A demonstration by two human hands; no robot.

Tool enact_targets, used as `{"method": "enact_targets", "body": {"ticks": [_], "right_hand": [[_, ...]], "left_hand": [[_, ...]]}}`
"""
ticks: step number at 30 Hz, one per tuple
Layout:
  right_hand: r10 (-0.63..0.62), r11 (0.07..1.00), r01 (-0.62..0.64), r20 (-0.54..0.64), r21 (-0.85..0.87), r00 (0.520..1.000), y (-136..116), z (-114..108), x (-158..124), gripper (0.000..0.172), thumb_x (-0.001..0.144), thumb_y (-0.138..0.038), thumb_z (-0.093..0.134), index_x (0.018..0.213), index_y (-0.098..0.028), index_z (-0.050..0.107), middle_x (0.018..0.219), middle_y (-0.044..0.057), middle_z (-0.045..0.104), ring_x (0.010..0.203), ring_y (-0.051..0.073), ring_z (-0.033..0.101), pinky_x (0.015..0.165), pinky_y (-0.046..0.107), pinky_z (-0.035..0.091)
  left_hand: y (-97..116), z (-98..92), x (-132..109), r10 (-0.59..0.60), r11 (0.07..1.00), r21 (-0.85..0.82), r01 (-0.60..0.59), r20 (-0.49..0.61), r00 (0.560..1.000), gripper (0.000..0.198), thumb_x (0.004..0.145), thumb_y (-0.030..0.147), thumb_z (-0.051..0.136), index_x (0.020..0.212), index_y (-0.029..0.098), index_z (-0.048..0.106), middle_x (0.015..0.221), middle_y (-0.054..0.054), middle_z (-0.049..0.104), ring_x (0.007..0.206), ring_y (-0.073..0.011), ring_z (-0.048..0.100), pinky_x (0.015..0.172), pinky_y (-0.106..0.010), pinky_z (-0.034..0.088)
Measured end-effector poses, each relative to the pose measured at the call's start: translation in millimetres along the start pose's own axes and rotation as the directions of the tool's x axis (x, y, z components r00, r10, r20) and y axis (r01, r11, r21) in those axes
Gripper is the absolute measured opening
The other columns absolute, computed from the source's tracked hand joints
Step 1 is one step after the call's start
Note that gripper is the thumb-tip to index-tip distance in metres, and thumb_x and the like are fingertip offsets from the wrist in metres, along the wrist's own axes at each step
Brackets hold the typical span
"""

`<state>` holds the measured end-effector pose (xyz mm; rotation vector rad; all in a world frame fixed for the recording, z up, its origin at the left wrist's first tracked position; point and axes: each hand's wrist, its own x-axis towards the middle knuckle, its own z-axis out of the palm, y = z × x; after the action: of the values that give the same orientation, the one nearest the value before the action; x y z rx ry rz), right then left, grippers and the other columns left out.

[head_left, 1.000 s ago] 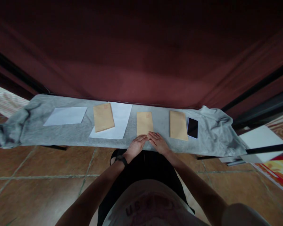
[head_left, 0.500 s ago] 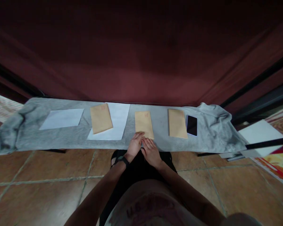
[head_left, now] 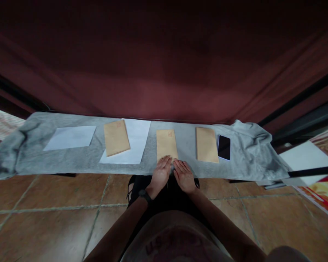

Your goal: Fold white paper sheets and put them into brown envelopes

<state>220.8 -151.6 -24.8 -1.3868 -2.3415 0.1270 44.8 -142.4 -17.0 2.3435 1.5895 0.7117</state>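
Observation:
A brown paper envelope (head_left: pixel 166 142) with a small red print near its top right corner lies flat in front of me. Its near edge is covered by my left hand (head_left: pixel 161 171), whose fingers are stretched out and press down on the paper. My right hand (head_left: pixel 184 176) rests flat at the envelope's near right corner, fingers extended and side by side. The fingertips of the two hands are close together. Neither hand grips anything.
Grey cloth (head_left: pixel 79 160) covers the narrow bench. Leftward, a brown envelope stack (head_left: pixel 116 138) overlaps a white sheet (head_left: pixel 138 145), beyond which lies another white sheet (head_left: pixel 71 137). More brown envelopes (head_left: pixel 207 145) sit to the right, beside a phone (head_left: pixel 224 147). A dark red panel (head_left: pixel 164 91) rises behind.
Both hands have shifted right along the envelope's near edge, the right hand reaching its corner. The envelope itself has stayed nearly in place.

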Motion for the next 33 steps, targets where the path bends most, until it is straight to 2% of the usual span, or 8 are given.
{"method": "enact_targets", "body": {"ticks": [3,6,10,13,20,26,33], "right_hand": [[0.003,1.0,-0.003,-0.015,0.004,1.0,0.3,5.7,-2.5,0.047,0.101,-0.016,0.043,0.146,-0.008,0.056,0.147,0.015,0.061,0.141,0.025,0.053,0.125,0.047,0.036],[-0.017,1.0,0.017,-0.024,0.012,1.0,1.3,8.0,-2.9,0.046,0.1,-0.018,0.046,0.143,-0.007,0.059,0.143,0.016,0.064,0.14,0.026,0.054,0.124,0.047,0.036],[-0.016,1.0,0.016,-0.054,0.005,0.998,0.2,6.6,-0.3,0.041,0.103,-0.021,0.046,0.139,-0.011,0.064,0.14,0.015,0.066,0.135,0.026,0.058,0.124,0.048,0.037],[-0.012,1.0,0.011,-0.066,-0.012,0.998,-1.7,5.2,1.4,0.039,0.104,-0.023,0.047,0.137,-0.014,0.065,0.141,0.013,0.067,0.136,0.026,0.058,0.123,0.047,0.037],[-0.038,0.998,0.034,-0.063,-0.054,0.997,-4.6,2.0,1.1,0.043,0.103,-0.029,0.056,0.146,-0.026,0.058,0.156,0.012,0.052,0.142,0.028,0.051,0.118,0.051,0.041],[-0.047,0.997,0.042,-0.08,-0.066,0.996,-6.2,1.9,1.7,0.045,0.103,-0.029,0.056,0.148,-0.027,0.056,0.157,0.011,0.051,0.141,0.028,0.051,0.118,0.05,0.041],[-0.012,0.997,0.01,-0.026,-0.081,1.0,-7.7,2.7,1.3,0.044,0.105,-0.032,0.052,0.149,-0.027,0.054,0.157,0.01,0.051,0.143,0.027,0.05,0.12,0.047,0.037]], "left_hand": [[19.8,8.8,1.3,0.033,0.996,0.076,-0.039,0.073,0.997,0.051,0.108,0.032,0.033,0.154,0.014,0.043,0.16,-0.014,0.047,0.151,-0.0252,0.039,0.126,-0.049,0.032],[22.2,13.1,17.1,0.002,0.992,0.129,-0.019,0.128,0.992,0.055,0.109,0.037,0.026,0.157,0.014,0.039,0.162,-0.012,0.043,0.154,-0.0238,0.033,0.127,-0.048,0.029],[6.3,13.4,54.1,-0.039,0.984,0.181,0.004,0.191,0.981,0.06,0.108,0.044,0.024,0.159,0.014,0.037,0.167,-0.011,0.035,0.157,-0.0247,0.026,0.129,-0.049,0.024],[-6.6,14.8,80.5,-0.062,0.974,0.225,0.018,0.191,0.98,0.062,0.107,0.046,0.026,0.161,0.016,0.035,0.169,-0.01,0.029,0.158,-0.0266,0.021,0.13,-0.051,0.017],[-28.7,15.0,122.3,-0.156,0.956,0.275,0.1,0.192,0.969,0.062,0.106,0.05,0.027,0.162,0.021,0.034,0.171,-0.008,0.023,0.159,-0.0292,0.016,0.129,-0.055,0.012],[-42.1,9.2,145.8,-0.23,0.945,0.284,0.164,0.217,0.949,0.063,0.106,0.049,0.028,0.163,0.022,0.03,0.171,-0.007,0.023,0.16,-0.0308,0.014,0.128,-0.059,0.009],[-52.1,3.4,154.1,-0.208,0.963,0.215,0.165,0.193,0.959,0.061,0.104,0.042,0.034,0.162,0.023,0.032,0.169,-0.01,0.031,0.158,-0.0292,0.022,0.126,-0.056,0.018]]}}
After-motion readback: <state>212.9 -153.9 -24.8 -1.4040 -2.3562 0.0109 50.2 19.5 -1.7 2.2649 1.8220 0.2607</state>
